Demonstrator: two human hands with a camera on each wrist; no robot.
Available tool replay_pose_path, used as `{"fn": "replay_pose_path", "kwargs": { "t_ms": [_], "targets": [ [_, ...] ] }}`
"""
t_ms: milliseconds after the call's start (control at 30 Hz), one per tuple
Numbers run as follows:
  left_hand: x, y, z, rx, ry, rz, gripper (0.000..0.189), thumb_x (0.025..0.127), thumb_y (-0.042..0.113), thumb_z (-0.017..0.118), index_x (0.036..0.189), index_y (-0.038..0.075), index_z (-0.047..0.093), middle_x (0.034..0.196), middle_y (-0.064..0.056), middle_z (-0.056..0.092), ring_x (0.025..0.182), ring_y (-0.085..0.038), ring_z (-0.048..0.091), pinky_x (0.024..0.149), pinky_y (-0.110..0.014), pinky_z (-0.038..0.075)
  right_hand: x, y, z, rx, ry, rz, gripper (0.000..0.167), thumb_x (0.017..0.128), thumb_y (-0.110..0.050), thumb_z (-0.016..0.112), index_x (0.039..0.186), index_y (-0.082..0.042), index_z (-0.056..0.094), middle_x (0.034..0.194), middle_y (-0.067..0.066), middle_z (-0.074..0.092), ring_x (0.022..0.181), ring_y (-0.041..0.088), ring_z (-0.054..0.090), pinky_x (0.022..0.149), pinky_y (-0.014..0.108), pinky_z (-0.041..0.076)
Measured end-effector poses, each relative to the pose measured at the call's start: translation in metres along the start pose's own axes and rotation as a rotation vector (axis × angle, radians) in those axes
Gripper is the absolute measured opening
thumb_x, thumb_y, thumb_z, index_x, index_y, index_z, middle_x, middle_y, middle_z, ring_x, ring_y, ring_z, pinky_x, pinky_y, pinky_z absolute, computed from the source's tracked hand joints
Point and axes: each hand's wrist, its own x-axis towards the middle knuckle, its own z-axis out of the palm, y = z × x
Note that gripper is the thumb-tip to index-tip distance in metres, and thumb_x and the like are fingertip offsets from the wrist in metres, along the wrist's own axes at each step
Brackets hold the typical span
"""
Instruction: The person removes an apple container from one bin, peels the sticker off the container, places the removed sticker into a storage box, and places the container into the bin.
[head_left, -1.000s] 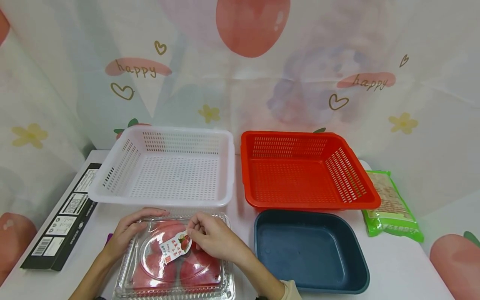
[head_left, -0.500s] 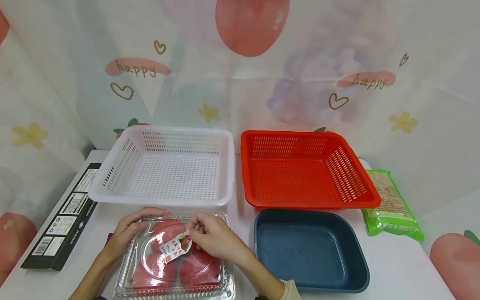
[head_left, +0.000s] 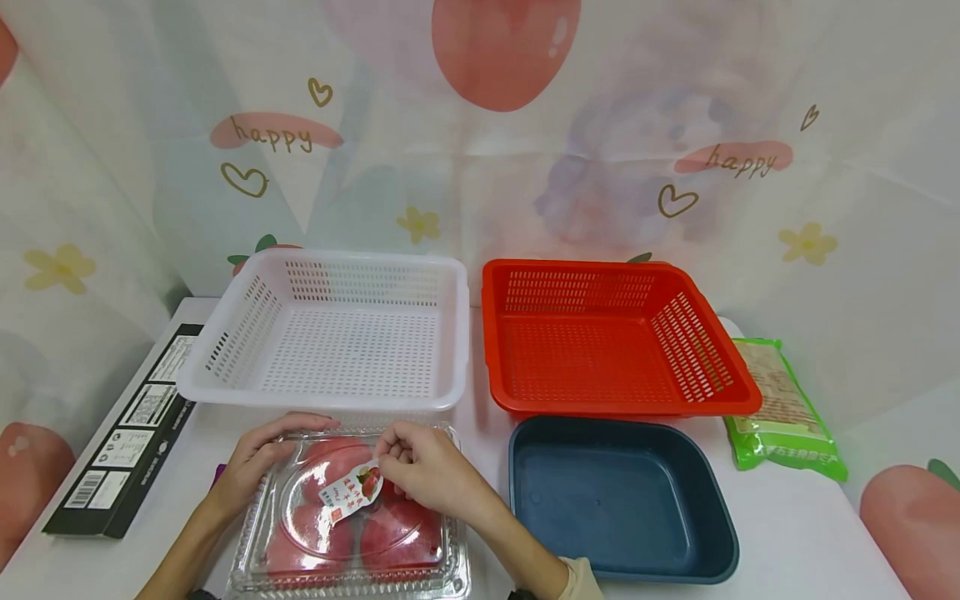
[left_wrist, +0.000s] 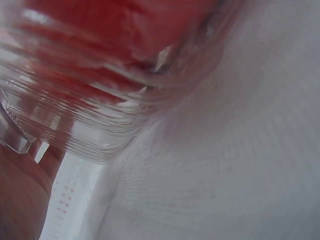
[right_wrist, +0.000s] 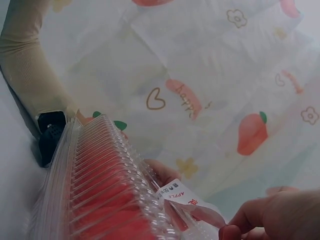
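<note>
A clear plastic clamshell box [head_left: 303, 575] of red apples [head_left: 401, 537] lies at the front of the table. My left hand [head_left: 251, 462] grips its back left corner, fingers along the back edge and thumb near the lid's side. On the lid is a white paper label [head_left: 348, 497] with red lettering and a fruit picture. My right hand [head_left: 431, 467] pinches the label's upper right end. In the right wrist view the label [right_wrist: 200, 205] is partly lifted and bent beside the right fingertips. How much still sticks is hard to tell.
Behind the box stands a white basket [head_left: 457, 350], with a red basket [head_left: 622, 408] to its right. A dark blue tub [head_left: 600, 500] is right of my forearm. A green bag [head_left: 787, 417] lies far right, a black box [head_left: 123, 442] far left.
</note>
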Motion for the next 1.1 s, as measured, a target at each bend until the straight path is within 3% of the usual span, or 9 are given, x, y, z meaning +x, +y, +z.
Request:
{"fn": "replay_pose_path", "kwargs": {
  "t_ms": [433,1100],
  "targets": [
    [-0.0011,0.0006,-0.0011,-0.007,0.002,-0.058,0.04,0.091,-0.007,0.031,0.122,-0.009,0.057,0.128,0.01,0.064,0.122,-0.004,0.056,0.1,-0.016,0.044,-0.0002,-0.002,-0.0009,-0.008,-0.004,0.0,0.008,0.089,-0.004,0.056,0.089,-0.007,0.063,0.066,-0.004,0.053,0.053,0.004,0.05,0.053,0.014,0.041],
    [-0.0012,-0.0022,-0.0016,-0.001,0.004,-0.033,0.041,0.09,-0.01,0.031,0.121,-0.009,0.058,0.128,0.008,0.065,0.122,-0.005,0.056,0.1,-0.015,0.044,0.0005,-0.0009,-0.0006,-0.107,0.004,-0.037,0.011,0.089,-0.005,0.053,0.09,-0.01,0.062,0.071,-0.005,0.054,0.063,0.002,0.048,0.064,0.016,0.042]
  ]
}}
